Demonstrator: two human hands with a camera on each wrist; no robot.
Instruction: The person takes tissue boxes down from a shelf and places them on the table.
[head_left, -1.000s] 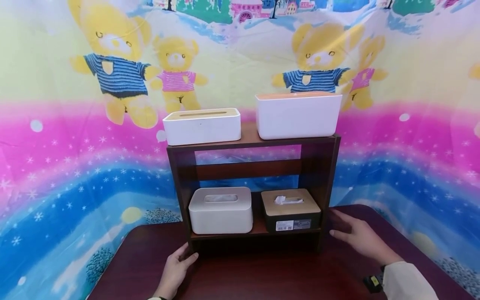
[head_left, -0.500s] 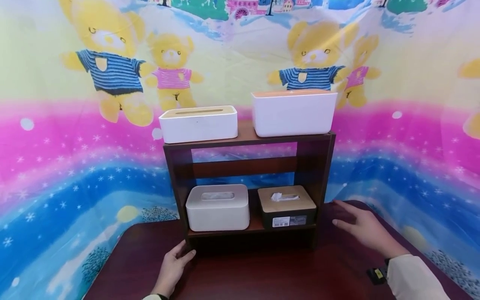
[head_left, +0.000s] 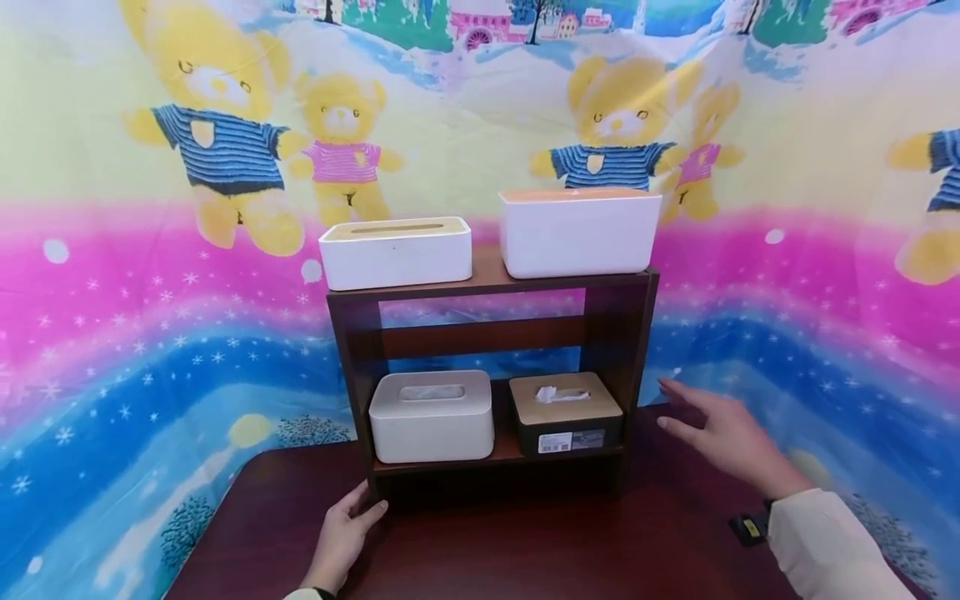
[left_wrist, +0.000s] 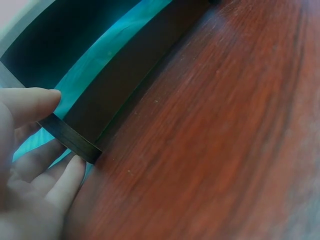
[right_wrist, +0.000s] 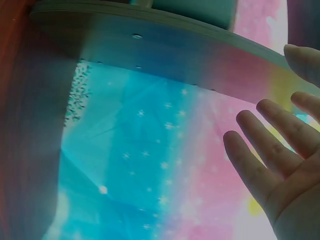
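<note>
Brown shelf [head_left: 483,337] on the desk [head_left: 517,550]: my left hand [head_left: 341,532] is gripping its lower left edge; my right hand [head_left: 731,437], fingers spread, is hovering off its right side. Handling it gently and level is probably keeping the boxes [head_left: 432,429] safest. Only the left wrist view is showing fingers behind the panel [left_wrist: 72,139].

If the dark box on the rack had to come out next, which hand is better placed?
Probably the right hand: it is open, holds nothing, and is beside the rack on the dark box side. The left hand grips the rack's opposite lower corner.
</note>
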